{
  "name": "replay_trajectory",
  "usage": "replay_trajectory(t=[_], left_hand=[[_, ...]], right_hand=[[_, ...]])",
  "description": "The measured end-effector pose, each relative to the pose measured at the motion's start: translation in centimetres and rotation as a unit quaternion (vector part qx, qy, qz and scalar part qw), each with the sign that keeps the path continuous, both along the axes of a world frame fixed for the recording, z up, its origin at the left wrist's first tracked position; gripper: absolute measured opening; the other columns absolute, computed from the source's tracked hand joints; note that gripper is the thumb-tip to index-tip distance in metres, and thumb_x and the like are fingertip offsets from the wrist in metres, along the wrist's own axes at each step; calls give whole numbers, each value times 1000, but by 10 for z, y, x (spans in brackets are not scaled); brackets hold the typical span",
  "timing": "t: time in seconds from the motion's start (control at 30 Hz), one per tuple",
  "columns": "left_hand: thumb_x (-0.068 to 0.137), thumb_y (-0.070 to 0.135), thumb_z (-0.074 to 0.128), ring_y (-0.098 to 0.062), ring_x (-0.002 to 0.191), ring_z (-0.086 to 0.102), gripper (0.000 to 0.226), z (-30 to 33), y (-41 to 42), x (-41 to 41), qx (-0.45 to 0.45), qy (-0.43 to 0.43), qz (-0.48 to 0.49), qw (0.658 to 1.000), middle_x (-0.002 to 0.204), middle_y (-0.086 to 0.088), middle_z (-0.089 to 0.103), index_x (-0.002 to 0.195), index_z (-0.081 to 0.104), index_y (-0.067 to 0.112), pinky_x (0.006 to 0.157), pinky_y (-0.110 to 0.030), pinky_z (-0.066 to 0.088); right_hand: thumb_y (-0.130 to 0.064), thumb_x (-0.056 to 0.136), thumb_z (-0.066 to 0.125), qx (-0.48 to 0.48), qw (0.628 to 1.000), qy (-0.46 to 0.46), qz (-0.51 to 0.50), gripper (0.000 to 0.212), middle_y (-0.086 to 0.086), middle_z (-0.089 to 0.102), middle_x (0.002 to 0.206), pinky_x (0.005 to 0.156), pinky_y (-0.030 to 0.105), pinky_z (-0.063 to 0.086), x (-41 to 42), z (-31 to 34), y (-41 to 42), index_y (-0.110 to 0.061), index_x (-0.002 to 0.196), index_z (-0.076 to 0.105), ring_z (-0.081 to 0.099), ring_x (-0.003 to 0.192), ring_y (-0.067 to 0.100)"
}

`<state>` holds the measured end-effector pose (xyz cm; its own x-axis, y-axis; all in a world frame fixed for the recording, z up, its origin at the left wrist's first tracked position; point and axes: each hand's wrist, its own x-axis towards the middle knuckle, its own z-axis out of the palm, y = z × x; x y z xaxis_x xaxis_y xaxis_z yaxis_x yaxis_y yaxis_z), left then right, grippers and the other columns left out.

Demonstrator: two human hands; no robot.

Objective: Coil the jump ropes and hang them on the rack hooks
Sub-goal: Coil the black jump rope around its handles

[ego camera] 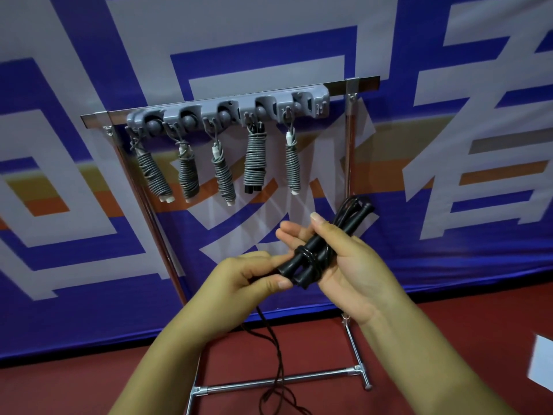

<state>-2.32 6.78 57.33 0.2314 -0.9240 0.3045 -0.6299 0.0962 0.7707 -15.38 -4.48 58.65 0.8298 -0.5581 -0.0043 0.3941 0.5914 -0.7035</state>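
Against a blue-and-white banner, five coiled grey jump ropes [223, 172] hang on the grey plastic hook rack [230, 113]; right hand [353, 265] grips the black rope's paired handles [305, 262], left hand [239, 280] pinches its cord, wrapping barely begun, most slack trailing floorward

A large banner [89, 205] fills most of the frame as a backdrop, printed with bold blue and pale grey-white blocky shapes, crossed by orange and tan bands at mid-height on the left and right. Below it, along the bottom of the frame, runs a dark red floor [434, 339], meeting the banner's lower edge in a dark line that slopes up toward the right. At the lower right edge a white, flat object [541, 363] is partly cut off by the frame; what it is cannot be told.
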Motion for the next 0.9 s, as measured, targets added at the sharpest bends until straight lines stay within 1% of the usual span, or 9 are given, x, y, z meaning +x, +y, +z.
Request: replay_trajectory(t=[0.1, 0.27, 0.37, 0.43, 0.5, 0.63, 0.77, 0.83, 0.9], left_hand=[[82, 29, 63, -9, 68, 54, 33, 3, 0, -1, 17, 12, -26, 999, 78, -5, 58, 105, 67, 52, 69, -14, 43], [91, 18, 59, -6, 76, 57, 32, 0, -8, 5, 78, 36, -86, 993, 78, 14, 61, 78, 71, 45, 77, -19, 45], [90, 7, 61, 4, 84, 62, 32, -8, -19, 6, 64, -48, -54, 995, 84, 18, 67, 84, 71, 37, 78, -13, 45], [87, 8, 60, 0, 92, 63, 21, -14, -24, 7, 24, -150, -29, 988, 96, 14, 67, 95, 74, 21, 80, -15, 48], [85, 18, 56, -7, 93, 63, 24, -18, -26, 10, -2, -241, -6, 971, 102, 3, 67, 103, 72, 13, 80, -22, 51], [85, 36, 44, -15, 69, 59, 33, -23, -24, 13, -44, -325, 69, 942, 86, 6, 56, 96, 68, 18, 54, -37, 52], [76, 14, 65, -17, 52, 49, 6, -22, -22, 5, -59, -333, 141, 931, 72, 11, 40, 73, 61, 14, 41, -39, 47], [69, 4, 76, -17, 49, 48, 22, -22, -21, 3, -40, -318, 161, 933, 69, 11, 40, 66, 57, 13, 39, -38, 47], [69, 3, 79, -19, 49, 51, 21, -22, -20, 3, -28, -320, 173, 931, 69, 4, 48, 68, 59, 10, 40, -37, 47]], right_hand=[[-23, 92, 53, 33, 999, 28, 10, 24, 21, 72, 96, 71, 39, 60, -2, 0, -4, -9, 73, 52, 72, 91, 26], [-22, 91, 54, 35, 999, 32, 20, 24, 19, 72, 86, 67, 39, 59, -4, 8, -3, -10, 70, 50, 73, 81, 27], [-21, 84, 59, 2, 998, 54, 18, 19, 22, 72, 87, 68, 36, 60, -2, 1, 0, -8, 71, 51, 73, 80, 29], [-19, 90, 56, -21, 997, 77, -12, 23, 21, 72, 89, 74, 39, 57, -2, -4, 3, -7, 70, 53, 72, 83, 29], [-18, 93, 55, -35, 995, 88, -44, 34, 22, 72, 90, 81, 43, 54, -1, -9, 5, -8, 62, 62, 72, 86, 30], [-20, 94, 54, -70, 992, 83, -66, 48, 19, 73, 90, 90, 44, 50, 0, -13, 9, -16, 49, 70, 72, 88, 27], [-22, 93, 55, -75, 987, 84, -115, 26, 14, 74, 92, 83, 34, 52, 4, -22, 9, -5, 75, 65, 72, 90, 21], [-23, 93, 55, -91, 981, 93, -147, 25, 9, 75, 92, 89, 33, 50, 10, -32, 9, -3, 85, 67, 71, 92, 16], [-23, 93, 56, -102, 975, 101, -167, 25, 6, 75, 93, 91, 34, 50, 16, -38, 8, -2, 90, 68, 71, 93, 12]])
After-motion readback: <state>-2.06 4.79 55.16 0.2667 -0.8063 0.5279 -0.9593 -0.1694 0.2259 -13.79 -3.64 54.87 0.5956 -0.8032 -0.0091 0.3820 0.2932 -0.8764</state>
